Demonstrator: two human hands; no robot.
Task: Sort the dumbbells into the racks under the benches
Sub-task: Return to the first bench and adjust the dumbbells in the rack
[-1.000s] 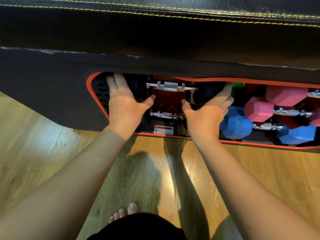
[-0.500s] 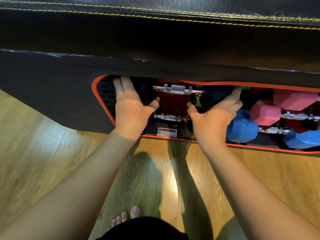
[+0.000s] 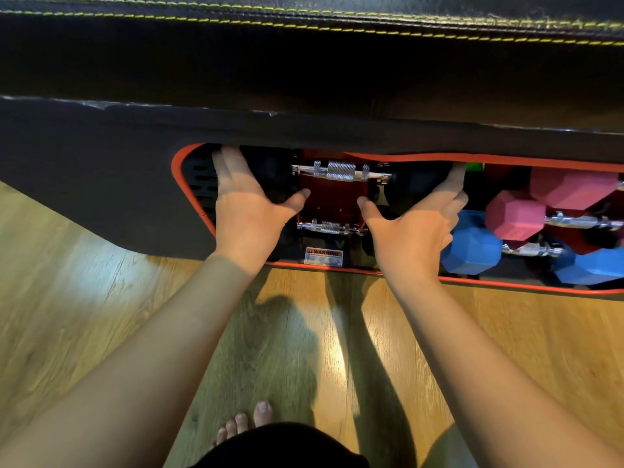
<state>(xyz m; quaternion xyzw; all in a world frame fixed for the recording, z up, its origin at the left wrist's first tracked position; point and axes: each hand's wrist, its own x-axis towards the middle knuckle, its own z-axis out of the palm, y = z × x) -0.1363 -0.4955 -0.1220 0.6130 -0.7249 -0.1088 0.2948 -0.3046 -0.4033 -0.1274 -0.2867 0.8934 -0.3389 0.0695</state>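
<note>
Under the bench (image 3: pixel 304 79), pink dumbbells (image 3: pixel 513 214) crowd the right hand (image 3: pixel 412 238); left hand (image 3: pixel 250 214) likewise spread flat on black dumbbells (image 3: pixel 341 170), neither grip closed.

A home workout spot.
A black padded bench with yellow stitching (image 3: pixel 304 69) holds pink and blue hexagonal dumbbells (image 3: pixel 513 217) underneath, on light wooden plank flooring (image 3: pixel 84 298).
</note>
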